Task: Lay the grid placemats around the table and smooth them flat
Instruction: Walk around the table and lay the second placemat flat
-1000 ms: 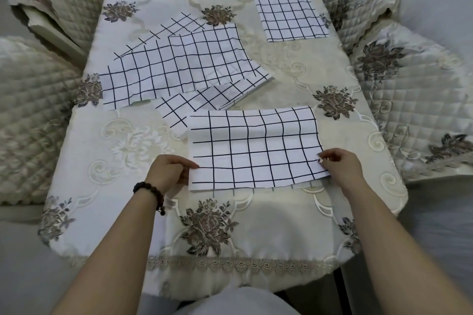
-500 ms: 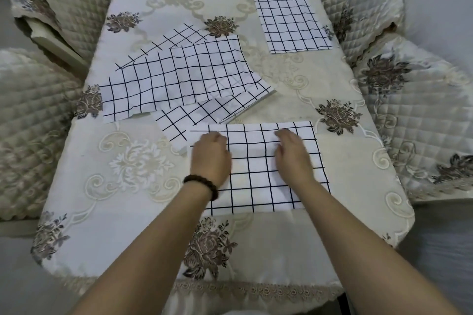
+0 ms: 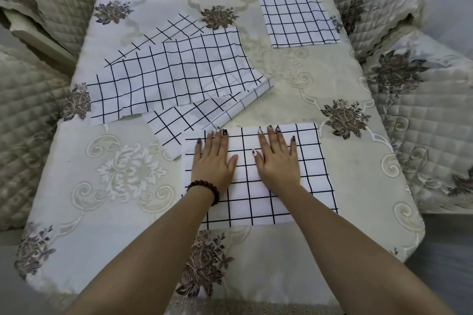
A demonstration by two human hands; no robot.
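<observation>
Both hands lie flat, palms down, on the near placemat (image 3: 313, 174), which is spread on the counter (image 3: 115, 186) at the person's edge. The left hand (image 3: 213, 162) has its fingers (image 3: 218, 139) straight and close together, gripping nothing. The right hand (image 3: 278, 162) lies just beside it, its fingers (image 3: 272, 138) straight and slightly spread, thumbs apart with one grid column between them. The mat lies directly under all the fingers. Its far edge runs level with the fingertips, its near edge lies back under the forearms, and most of its bare width extends to the right of the right fingers. A bead bracelet (image 3: 204, 188) circles the left wrist.

Beyond and to the left of the left fingers sits a loose heap of placemats (image 3: 174, 77), overlapping and rumpled. Its nearest corner meets the near placemat's far left corner. Well beyond the right fingers, a far placemat (image 3: 297, 13) lies flat by the counter's right edge. A quilted chair (image 3: 435, 123) stands to the right of the right fingers.
</observation>
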